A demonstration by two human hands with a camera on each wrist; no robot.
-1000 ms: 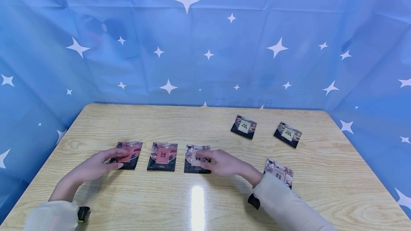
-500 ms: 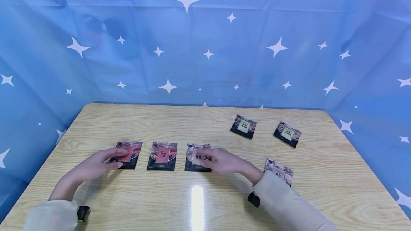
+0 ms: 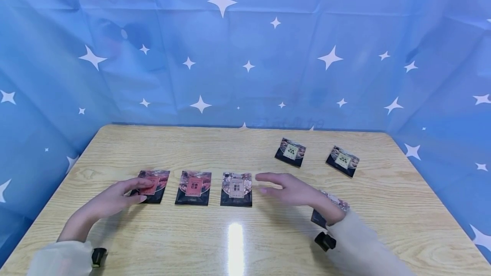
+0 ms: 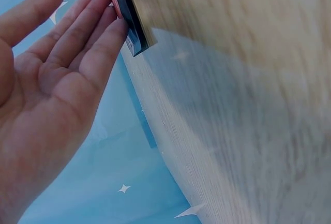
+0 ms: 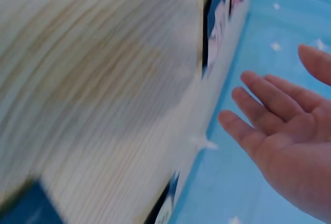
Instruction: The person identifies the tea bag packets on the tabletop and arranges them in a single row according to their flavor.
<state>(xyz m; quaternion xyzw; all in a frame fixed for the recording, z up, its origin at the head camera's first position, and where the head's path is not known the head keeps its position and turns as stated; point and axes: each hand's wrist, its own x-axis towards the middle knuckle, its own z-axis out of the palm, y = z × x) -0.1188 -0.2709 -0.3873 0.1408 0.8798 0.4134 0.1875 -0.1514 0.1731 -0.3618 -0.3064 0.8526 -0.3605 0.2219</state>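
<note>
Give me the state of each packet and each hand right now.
Left hand: open, fingertips touching the left red packet.
Right hand: open, off the table, holding nothing.
Middle red packet: flat, untouched.
Pale packet: flat, released.
Two far packets: flat.
Packet under right wrist: partly hidden.

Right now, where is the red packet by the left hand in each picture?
Head: red packet, left end of the row, left hand touching it.
Left wrist: top edge, at the fingertips.
Right wrist: cannot tell; the packets there are blurred.
Shared landmark: the wooden table.
</note>
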